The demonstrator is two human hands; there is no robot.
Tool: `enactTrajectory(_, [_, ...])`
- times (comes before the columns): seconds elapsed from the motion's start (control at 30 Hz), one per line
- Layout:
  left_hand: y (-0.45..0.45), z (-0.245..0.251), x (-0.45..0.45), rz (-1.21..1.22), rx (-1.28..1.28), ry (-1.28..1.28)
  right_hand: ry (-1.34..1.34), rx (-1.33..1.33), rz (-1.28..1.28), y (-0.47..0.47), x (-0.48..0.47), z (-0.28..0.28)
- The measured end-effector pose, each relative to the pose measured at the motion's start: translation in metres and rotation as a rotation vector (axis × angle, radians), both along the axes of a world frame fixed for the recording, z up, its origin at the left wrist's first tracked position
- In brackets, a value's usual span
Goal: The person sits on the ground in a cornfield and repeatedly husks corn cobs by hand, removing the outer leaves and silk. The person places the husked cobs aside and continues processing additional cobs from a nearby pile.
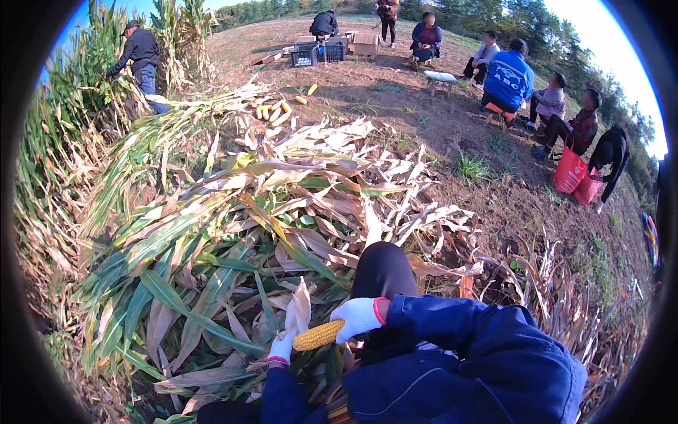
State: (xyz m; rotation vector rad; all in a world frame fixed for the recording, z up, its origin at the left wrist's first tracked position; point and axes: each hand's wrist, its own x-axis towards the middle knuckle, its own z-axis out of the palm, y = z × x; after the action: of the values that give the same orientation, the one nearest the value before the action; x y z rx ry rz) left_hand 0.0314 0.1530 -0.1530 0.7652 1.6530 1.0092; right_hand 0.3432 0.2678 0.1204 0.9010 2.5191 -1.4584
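A yellow ear of corn (pixel 318 336), its kernels bare along the middle, lies between my two hands. My right hand (pixel 357 320), in a white knit glove with a red cuff, grips its right end. Gloved the same way, my left hand (pixel 281 349) closes around the other end, where pale dry husk (pixel 299 307) sticks up beside the fingers. The end of the cob inside the left glove is hidden. Both hands are above a heap of cut corn stalks (pixel 212 286) with green and dried leaves, close to my bent knee (pixel 383 270).
Beyond the heap, several husked ears (pixel 275 112) lie on bare soil. Standing corn (pixel 63 138) lines the left, where a person (pixel 139 58) stands. Farther back are plastic crates (pixel 304 55) and cardboard boxes (pixel 366 44). Several people sit at the right, near red bags (pixel 570 168).
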Motion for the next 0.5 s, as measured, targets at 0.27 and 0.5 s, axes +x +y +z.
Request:
enactTrajectory(0.27, [-0.029,0.087,-0.043,0.268,0.076,-0.038,-0.426,-0.340,0.130,0.003,-0.014,-0.010])
enactTrajectory(0.5, [-0.027,0.100,-0.045,0.472,0.057,0.131,0.631,-0.377,-0.753,0.239,-0.025,0.108])
